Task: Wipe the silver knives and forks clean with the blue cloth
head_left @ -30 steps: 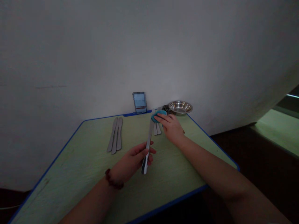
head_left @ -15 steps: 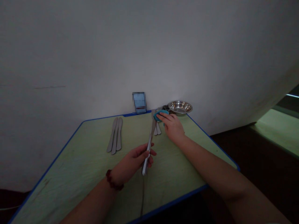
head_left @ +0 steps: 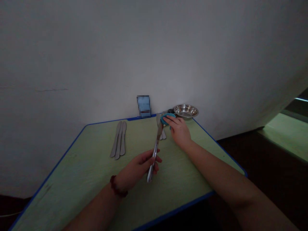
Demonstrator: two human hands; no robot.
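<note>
My left hand (head_left: 141, 165) is closed around the handle of a metal table knife (head_left: 153, 157), held above the table with its blade pointing away. In my right hand (head_left: 179, 130) a blue cloth (head_left: 167, 118) is pressed against the far end of the blade. The cloth and fingers hide the knife's tip. Three more knives (head_left: 118, 139) lie side by side to the left. Behind the held blade, the ends of other cutlery (head_left: 164, 134) show on the table, partly covered by the cloth and right hand.
A pale green table (head_left: 91, 179) with a blue edge stands against a grey wall (head_left: 96, 57). At its back right corner is a shiny metal bowl (head_left: 186, 111), with forks (head_left: 165, 112) beside it. A blurred-out upright device (head_left: 144, 106) leans at the back edge.
The held knife and both hands have shifted very slightly to the right. The cloth stays against the blade's far end. The three knives on the left lie as before.
</note>
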